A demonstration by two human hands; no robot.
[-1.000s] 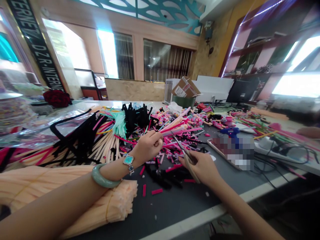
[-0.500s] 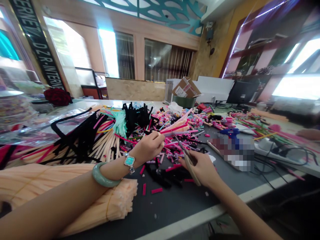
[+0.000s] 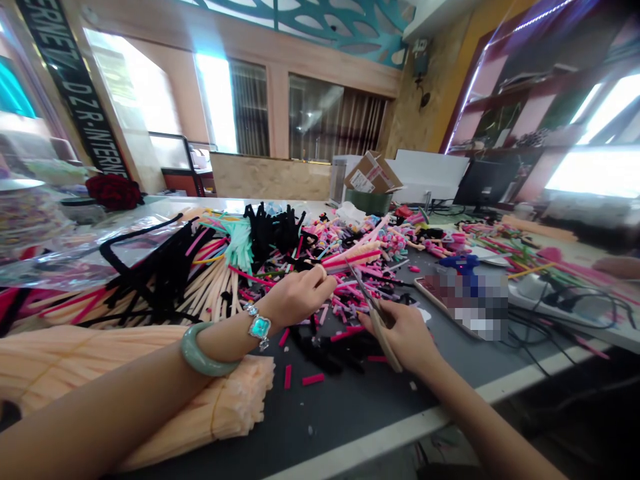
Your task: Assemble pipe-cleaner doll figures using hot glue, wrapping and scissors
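My left hand (image 3: 300, 293) is closed over the pile of cut stems, its fingers pinched together around something small and pale that is mostly hidden. Scissors (image 3: 373, 303) with light handles are held in my right hand (image 3: 403, 333), their blades pointing up and left toward the left fingertips. Pink and cream fuzzy stems (image 3: 357, 253) lie just beyond the blades. Short pink, lilac and black pieces (image 3: 345, 300) are scattered beneath and between both hands. Two loose red-pink pieces (image 3: 313, 379) rest nearer on the grey mat (image 3: 310, 443).
A bundle of peach stems (image 3: 235, 400) lies under my left forearm. Black stems (image 3: 165, 267) and mint stems (image 3: 239, 241) are behind it. On the right are a blue glue gun (image 3: 460, 263), a phone (image 3: 435, 297) and cables (image 3: 530, 347). A cardboard box (image 3: 374, 175) stands behind.
My left hand has shifted slightly to the right, its fingers turned a little toward the scissors. My right hand and the scissors are almost unmoved.
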